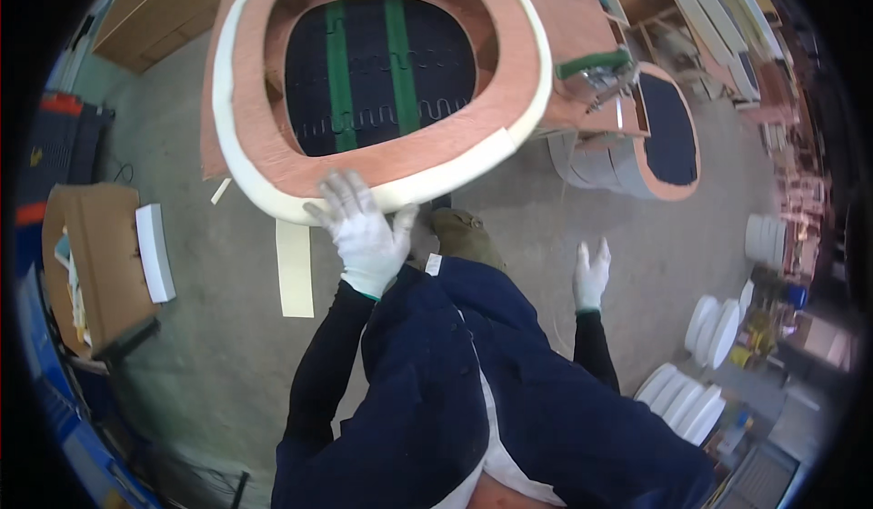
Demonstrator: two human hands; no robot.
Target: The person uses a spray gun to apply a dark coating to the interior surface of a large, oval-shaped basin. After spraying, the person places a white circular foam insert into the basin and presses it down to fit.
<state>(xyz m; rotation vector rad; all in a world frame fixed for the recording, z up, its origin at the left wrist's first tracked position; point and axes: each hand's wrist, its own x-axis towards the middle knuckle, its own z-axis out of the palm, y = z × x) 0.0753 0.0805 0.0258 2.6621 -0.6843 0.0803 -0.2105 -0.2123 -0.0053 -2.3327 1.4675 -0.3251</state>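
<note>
One jacket (418, 373), two hands (366, 244), one touching one padded ring (414, 165).

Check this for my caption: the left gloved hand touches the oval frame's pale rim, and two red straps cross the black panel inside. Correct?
Not quite: the head view shows the straps are green, not red. The rest stands.

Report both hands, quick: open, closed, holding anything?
Left hand: open, laid on the cream foam edging.
Right hand: open, fingers apart, nothing visible in it.

White gloves (591, 282) cover the hands (362, 236), with black sleeves (327, 356) and navy jacket (420, 386).
</note>
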